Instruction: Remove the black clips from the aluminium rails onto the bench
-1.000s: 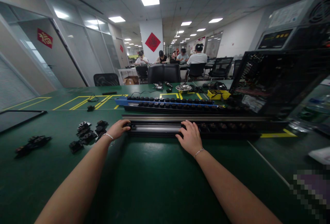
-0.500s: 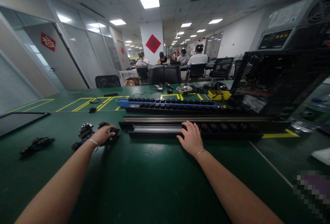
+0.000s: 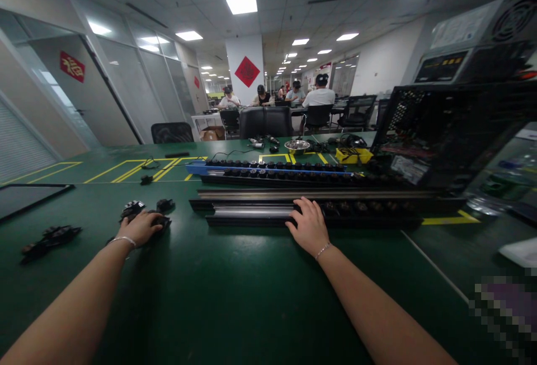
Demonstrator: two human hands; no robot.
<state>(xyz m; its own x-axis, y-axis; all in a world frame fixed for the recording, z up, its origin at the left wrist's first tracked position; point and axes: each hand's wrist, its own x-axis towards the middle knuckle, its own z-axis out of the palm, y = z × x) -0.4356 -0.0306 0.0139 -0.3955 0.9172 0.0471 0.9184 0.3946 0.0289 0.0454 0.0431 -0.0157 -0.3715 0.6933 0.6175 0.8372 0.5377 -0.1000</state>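
My left hand is over a loose cluster of small black parts on the left of the green table. Its fingers are closed on one small black part, partly hidden under them. Another black part lies just beyond. My right hand rests across the near black rail, fingers over the top and thumb at the front side. Left of this hand the rail shows a bare silvery channel; to the right a row of dark parts sits in it.
Behind lies a longer black rail, then a blue strip beside rows of black parts. More black parts lie far left. A metal bowl, a yellow tray and an opened computer case stand farther back. People sit beyond.
My left hand has moved left, away from the rail's end and over the cluster, with the small black part in it. The right hand keeps its place on the rail.
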